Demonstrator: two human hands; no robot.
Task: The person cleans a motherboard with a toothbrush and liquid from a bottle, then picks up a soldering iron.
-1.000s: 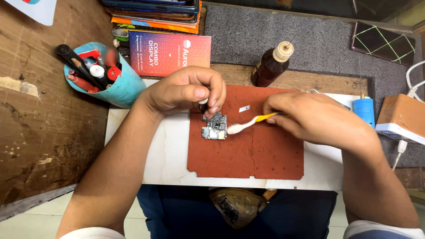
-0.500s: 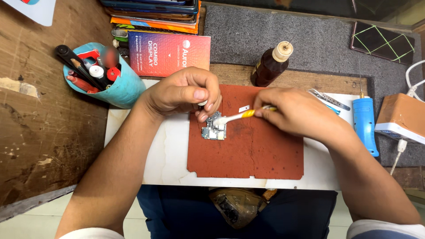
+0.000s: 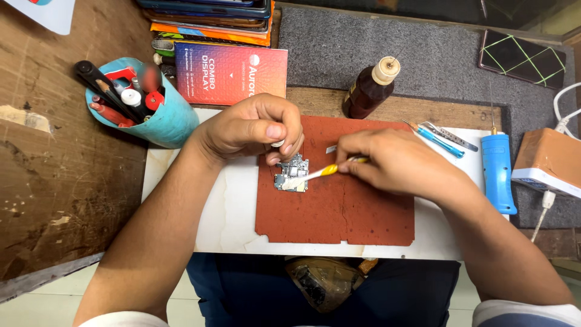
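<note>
Shifted since 0.5 s ago: brush head, then up at top edge of board, now down across its lower part, w/ right hand [image 3: 402, 165] about where it was. Right grip pinched narrow on yellow-handled brush [image 3: 315, 175], white bristle end reaching left from fingers onto small circuit board [image 3: 292, 173]. Left hand [image 3: 248, 128] curled over board's top edge, fingertips [image 3: 284, 145] pressing it down; grip closed on board, thumb beside a small white bit, can't tell what. Board flat on red-brown mat [image 3: 339, 209], just below left grip and left of right grip, touching brush tip. Mat on white table [image 3: 224, 212]. Well left of left grip: teal cup [image 3: 163, 121] w/ pens and tools. Above between grips: brown bottle [image 3: 369, 89] w/ tan cap. Right of right grip: tweezers [image 3: 448, 137], blue pen-like tool [image 3: 497, 172], near but not touching.
</note>
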